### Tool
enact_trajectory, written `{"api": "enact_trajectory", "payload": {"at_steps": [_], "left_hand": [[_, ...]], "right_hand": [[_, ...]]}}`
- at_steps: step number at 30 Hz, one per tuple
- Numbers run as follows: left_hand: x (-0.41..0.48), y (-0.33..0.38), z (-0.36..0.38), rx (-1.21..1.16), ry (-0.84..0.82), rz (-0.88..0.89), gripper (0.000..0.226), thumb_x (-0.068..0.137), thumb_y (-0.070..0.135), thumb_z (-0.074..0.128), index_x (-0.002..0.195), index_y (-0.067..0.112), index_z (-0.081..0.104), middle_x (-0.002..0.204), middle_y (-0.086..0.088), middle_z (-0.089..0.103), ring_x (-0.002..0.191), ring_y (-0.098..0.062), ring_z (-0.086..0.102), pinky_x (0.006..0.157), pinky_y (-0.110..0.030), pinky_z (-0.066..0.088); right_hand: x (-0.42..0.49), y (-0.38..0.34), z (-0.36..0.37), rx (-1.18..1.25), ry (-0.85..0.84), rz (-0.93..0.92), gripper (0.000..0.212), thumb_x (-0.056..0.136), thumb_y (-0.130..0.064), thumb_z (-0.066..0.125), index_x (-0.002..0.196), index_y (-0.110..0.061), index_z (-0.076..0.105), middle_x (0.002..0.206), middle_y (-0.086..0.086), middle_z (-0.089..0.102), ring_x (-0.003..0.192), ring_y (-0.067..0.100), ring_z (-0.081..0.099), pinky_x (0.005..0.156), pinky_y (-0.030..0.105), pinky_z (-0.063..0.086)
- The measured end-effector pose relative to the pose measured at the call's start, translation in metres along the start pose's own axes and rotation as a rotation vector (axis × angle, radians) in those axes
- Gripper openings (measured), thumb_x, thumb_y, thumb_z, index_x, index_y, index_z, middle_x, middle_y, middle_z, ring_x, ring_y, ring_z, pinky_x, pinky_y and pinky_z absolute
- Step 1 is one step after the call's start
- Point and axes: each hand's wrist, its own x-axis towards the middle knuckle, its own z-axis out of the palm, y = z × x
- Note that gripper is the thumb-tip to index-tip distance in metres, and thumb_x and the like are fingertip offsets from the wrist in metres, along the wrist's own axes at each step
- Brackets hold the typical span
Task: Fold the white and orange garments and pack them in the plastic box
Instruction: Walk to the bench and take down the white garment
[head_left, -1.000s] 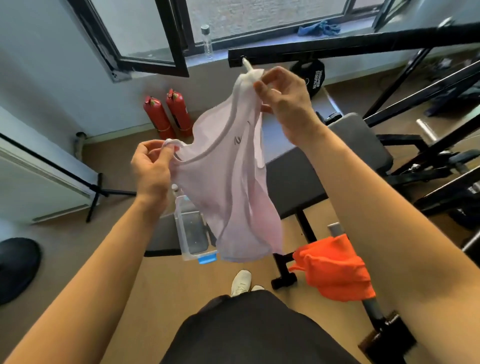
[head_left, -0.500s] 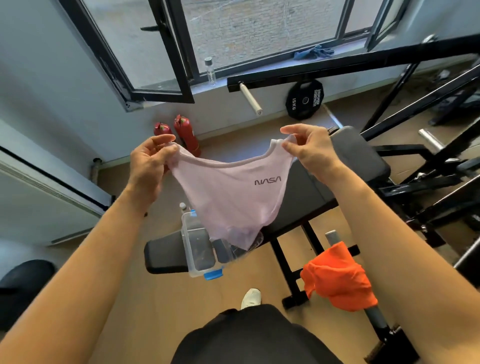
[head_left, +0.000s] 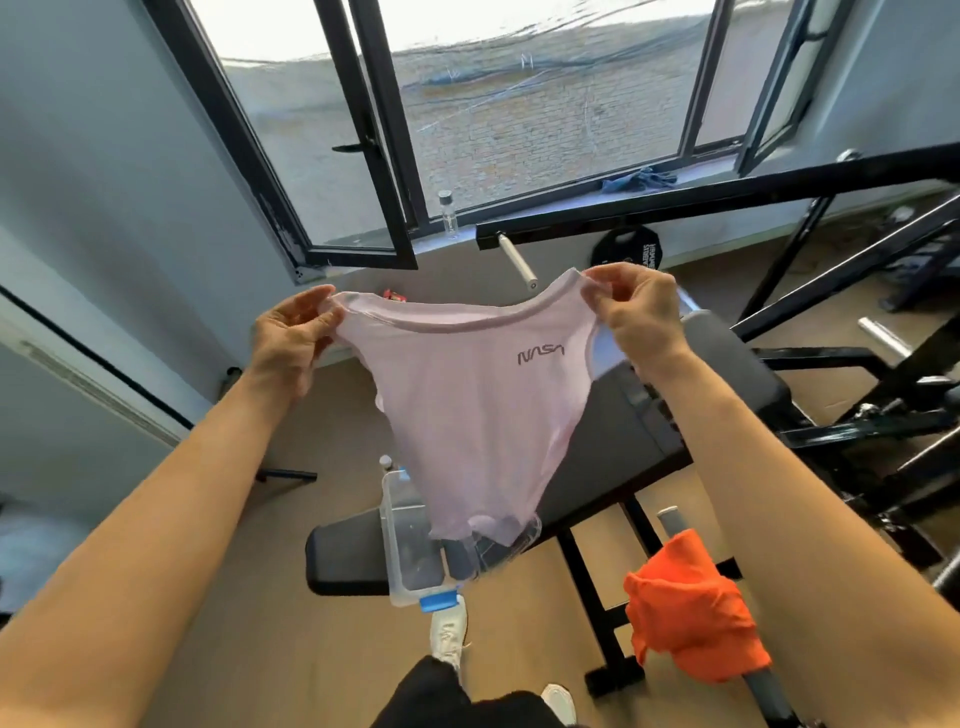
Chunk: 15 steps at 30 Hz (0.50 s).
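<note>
I hold the white garment (head_left: 467, 405), a pale top with NASA lettering, up in the air in front of me. My left hand (head_left: 291, 338) pinches its left shoulder and my right hand (head_left: 639, 306) pinches its right shoulder, so the neckline stretches between them. Its hem hangs down over the clear plastic box (head_left: 410, 545), which stands on the black bench and has a blue clip at its near end. The orange garment (head_left: 691, 618) lies crumpled over a bar at the lower right.
The black padded weight bench (head_left: 628, 457) runs diagonally under the garment. Black gym frame bars (head_left: 727, 202) cross at the right. An open window (head_left: 363, 156) with a bottle on the sill is ahead. My white shoe (head_left: 449, 629) stands on the wooden floor below the box.
The garment went from hanging sideways under my raised right hand to being spread level between both hands. My view has tilted upward toward the window.
</note>
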Motion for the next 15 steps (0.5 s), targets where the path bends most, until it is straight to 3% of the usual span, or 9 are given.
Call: {"api": "enact_trajectory", "payload": {"at_steps": [3, 6, 8, 11, 13, 15], "left_hand": [[0.010, 0.003, -0.013, 0.475, -0.088, 0.173, 0.040, 0.076, 0.006, 0.083, 0.115, 0.005, 0.073, 0.104, -0.009, 0.073, 0.074, 0.002, 0.070, 0.076, -0.014, 0.058], [0.020, 0.009, -0.027, 0.824, -0.068, 0.322, 0.032, 0.078, 0.016, 0.086, 0.109, 0.010, 0.078, 0.101, -0.010, 0.077, 0.085, -0.018, 0.071, 0.084, -0.031, 0.059], [0.026, 0.013, -0.034, 0.937, -0.001, 0.421, 0.026, 0.081, 0.026, 0.084, 0.102, 0.011, 0.080, 0.092, -0.009, 0.074, 0.081, -0.024, 0.066, 0.076, -0.030, 0.052], [0.035, 0.017, -0.040, 0.774, 0.044, 0.393, 0.025, 0.085, 0.030, 0.080, 0.099, 0.010, 0.078, 0.095, -0.005, 0.069, 0.080, -0.018, 0.065, 0.079, -0.034, 0.054], [0.039, 0.022, -0.048, 0.481, -0.055, 0.262, 0.017, 0.090, 0.033, 0.074, 0.088, 0.016, 0.073, 0.081, 0.007, 0.071, 0.073, -0.011, 0.066, 0.082, -0.042, 0.058], [0.041, 0.023, -0.056, 0.305, -0.174, 0.186, 0.020, 0.093, 0.035, 0.070, 0.084, 0.018, 0.067, 0.075, 0.002, 0.071, 0.072, -0.018, 0.066, 0.082, -0.052, 0.058]], "right_hand": [[0.009, -0.006, 0.007, -0.422, -0.102, -0.096, 0.023, 0.091, -0.014, 0.073, 0.113, -0.009, 0.075, 0.107, 0.010, 0.076, 0.098, 0.017, 0.068, 0.089, 0.025, 0.051], [0.012, -0.013, 0.020, -0.574, -0.057, -0.127, 0.015, 0.089, -0.016, 0.074, 0.100, -0.006, 0.078, 0.096, 0.015, 0.077, 0.094, 0.030, 0.069, 0.081, 0.027, 0.045], [0.013, -0.023, 0.030, -0.575, 0.018, -0.143, 0.017, 0.085, -0.019, 0.079, 0.096, -0.005, 0.077, 0.094, 0.013, 0.074, 0.088, 0.026, 0.065, 0.077, 0.026, 0.041], [0.008, -0.043, 0.046, -0.424, 0.061, -0.146, 0.023, 0.079, -0.025, 0.085, 0.089, -0.008, 0.072, 0.093, 0.006, 0.065, 0.084, 0.019, 0.061, 0.073, 0.030, 0.049], [-0.004, -0.060, 0.057, -0.238, 0.005, -0.093, 0.023, 0.079, -0.022, 0.085, 0.086, -0.009, 0.067, 0.088, 0.006, 0.070, 0.077, 0.018, 0.069, 0.068, 0.033, 0.060], [-0.021, -0.073, 0.069, -0.134, -0.026, -0.056, 0.023, 0.080, -0.018, 0.084, 0.088, -0.005, 0.066, 0.079, 0.007, 0.071, 0.065, 0.012, 0.070, 0.062, 0.031, 0.062]]}}
